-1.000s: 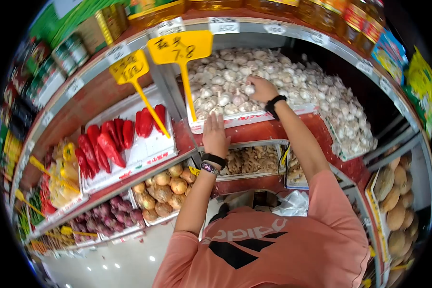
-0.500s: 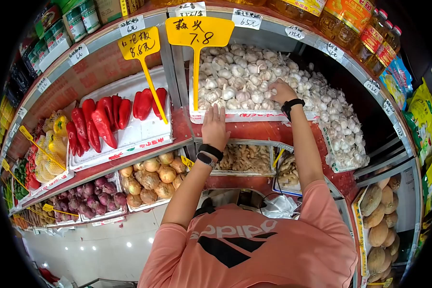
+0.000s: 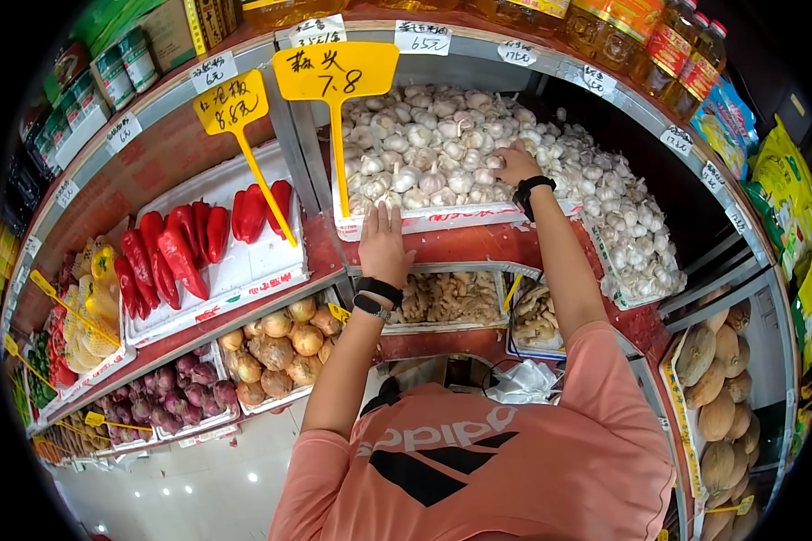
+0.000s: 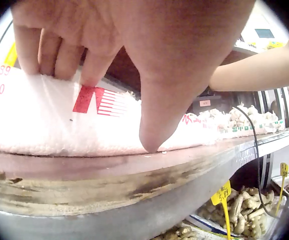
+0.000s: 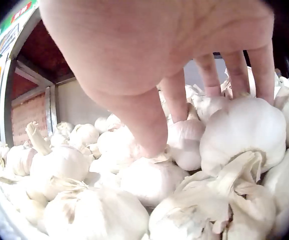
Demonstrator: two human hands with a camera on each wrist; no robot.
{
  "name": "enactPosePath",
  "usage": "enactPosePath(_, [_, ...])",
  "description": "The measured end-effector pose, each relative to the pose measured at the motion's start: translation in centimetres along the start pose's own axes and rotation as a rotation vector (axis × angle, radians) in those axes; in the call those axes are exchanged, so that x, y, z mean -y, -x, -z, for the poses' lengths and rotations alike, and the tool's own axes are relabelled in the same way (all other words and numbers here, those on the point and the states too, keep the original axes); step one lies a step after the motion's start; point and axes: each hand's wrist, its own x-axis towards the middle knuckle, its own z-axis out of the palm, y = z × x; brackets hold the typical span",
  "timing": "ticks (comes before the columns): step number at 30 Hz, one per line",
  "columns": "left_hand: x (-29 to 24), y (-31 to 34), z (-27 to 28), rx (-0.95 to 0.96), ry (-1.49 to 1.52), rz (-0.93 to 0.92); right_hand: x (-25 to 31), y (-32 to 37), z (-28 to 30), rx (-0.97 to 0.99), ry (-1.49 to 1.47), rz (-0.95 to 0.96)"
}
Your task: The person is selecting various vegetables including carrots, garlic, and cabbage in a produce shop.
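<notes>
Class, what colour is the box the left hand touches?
White box, printed red; clearest in left wrist view.

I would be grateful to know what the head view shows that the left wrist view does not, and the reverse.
Only the head view shows the peppers, the onions and the right hand among the garlic.

Only the left wrist view shows the palm side of the left hand and the shelf's worn front edge.

Both share the left hand resting on the white tray, plus some garlic and ginger.
</notes>
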Motion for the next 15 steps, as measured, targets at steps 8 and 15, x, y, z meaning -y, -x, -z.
enactPosePath(8, [0.3,0.2,-0.2,0.002,-0.001,-0.002,-0.8,-0.9,-0.7,-0.163,-0.013,-0.02])
enactPosePath(15, [0.2,0.1,0.2,0.012,-0.022,-0.008,-2.1,-1.0,-0.5,-0.349,-0.094,0.098])
